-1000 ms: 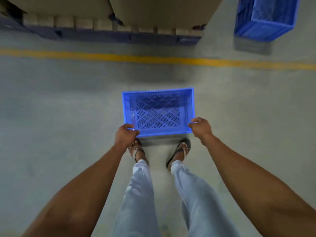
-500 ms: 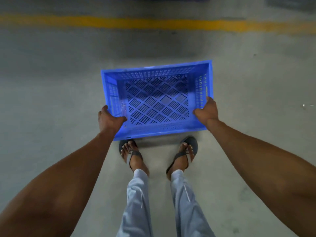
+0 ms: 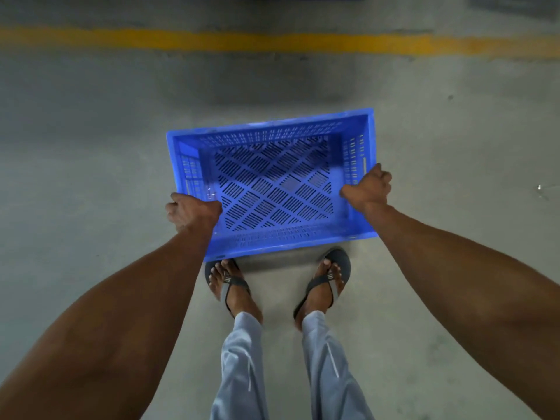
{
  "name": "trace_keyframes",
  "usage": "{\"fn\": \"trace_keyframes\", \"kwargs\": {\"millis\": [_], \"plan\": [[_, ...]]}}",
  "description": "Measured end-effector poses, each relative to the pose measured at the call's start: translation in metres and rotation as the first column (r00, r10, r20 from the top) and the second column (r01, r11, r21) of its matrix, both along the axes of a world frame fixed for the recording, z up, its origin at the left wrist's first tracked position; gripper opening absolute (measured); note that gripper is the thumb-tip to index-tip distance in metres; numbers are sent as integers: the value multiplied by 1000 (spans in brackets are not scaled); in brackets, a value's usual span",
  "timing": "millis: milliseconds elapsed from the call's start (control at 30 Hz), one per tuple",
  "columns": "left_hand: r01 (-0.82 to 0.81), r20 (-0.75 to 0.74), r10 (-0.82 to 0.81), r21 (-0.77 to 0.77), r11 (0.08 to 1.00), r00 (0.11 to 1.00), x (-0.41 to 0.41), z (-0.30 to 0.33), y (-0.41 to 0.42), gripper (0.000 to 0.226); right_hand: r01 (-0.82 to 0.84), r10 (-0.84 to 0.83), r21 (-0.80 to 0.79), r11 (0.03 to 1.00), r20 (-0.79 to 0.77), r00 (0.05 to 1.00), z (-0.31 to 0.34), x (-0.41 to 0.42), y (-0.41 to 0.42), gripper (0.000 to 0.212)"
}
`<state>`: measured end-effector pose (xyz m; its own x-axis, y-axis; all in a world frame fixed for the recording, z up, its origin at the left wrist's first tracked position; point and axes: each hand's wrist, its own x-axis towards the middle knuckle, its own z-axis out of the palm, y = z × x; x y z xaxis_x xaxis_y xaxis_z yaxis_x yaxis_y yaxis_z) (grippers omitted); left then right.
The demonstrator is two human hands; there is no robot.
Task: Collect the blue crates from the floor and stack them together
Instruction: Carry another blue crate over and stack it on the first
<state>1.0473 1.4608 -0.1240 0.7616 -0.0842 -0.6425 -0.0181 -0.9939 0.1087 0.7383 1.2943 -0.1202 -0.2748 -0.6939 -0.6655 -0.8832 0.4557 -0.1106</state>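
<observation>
A: Start with the biggest thing. What lies under everything?

B: A grey concrete floor, with a yellow line painted across it at twelve o'clock.

A: And the crate?

B: One blue crate sits at the centre of view, open side up and empty, its slotted bottom showing. Its near wall hangs over the toes of two sandalled feet at six o'clock. I judge it is held off the floor, though its underside is hidden.

A: How is it held?

B: The left hand curls over the short wall at nine o'clock, near the front corner. The right hand curls over the opposite wall at three o'clock, a little farther along. Both are closed round the rim; the fingertips are out of sight.

A: How will it handle?

B: Light, I'd judge, being empty and perforated, and stiff enough to keep its shape. Smooth plastic can slip, so hold the moulded rim or handle slots at the two short ends, evenly, to keep it level for stacking.
</observation>
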Motion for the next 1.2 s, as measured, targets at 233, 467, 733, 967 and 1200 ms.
{"fn": "trace_keyframes", "kwargs": {"millis": [233, 467, 733, 967, 1200], "plan": [[103, 116, -102, -6, 995, 988, 7, 34, 11, 75, 273, -279, 59, 960, 131, 951, 26, -34, 0, 81], [129, 77, -127, -21, 991, 989, 3, 167, 17, 73, 301, -299, 14, 953, 162, 940, 172, -50, 37, 87], [254, 7, -254, 20, 967, 967, -8, 416, 4, 65, 364, -340, -98, 926, 200, 919, 424, -78, 74, 62], [492, 69, -488, -63, 868, 870, -6, 544, -23, 68, 534, -454, -238, 812, 318, 832, 571, -102, 109, 50], [656, 97, -649, -113, 746, 755, -56, 571, -114, 79, 747, -647, -270, 608, 378, 663, 592, -132, 109, 37]]}}
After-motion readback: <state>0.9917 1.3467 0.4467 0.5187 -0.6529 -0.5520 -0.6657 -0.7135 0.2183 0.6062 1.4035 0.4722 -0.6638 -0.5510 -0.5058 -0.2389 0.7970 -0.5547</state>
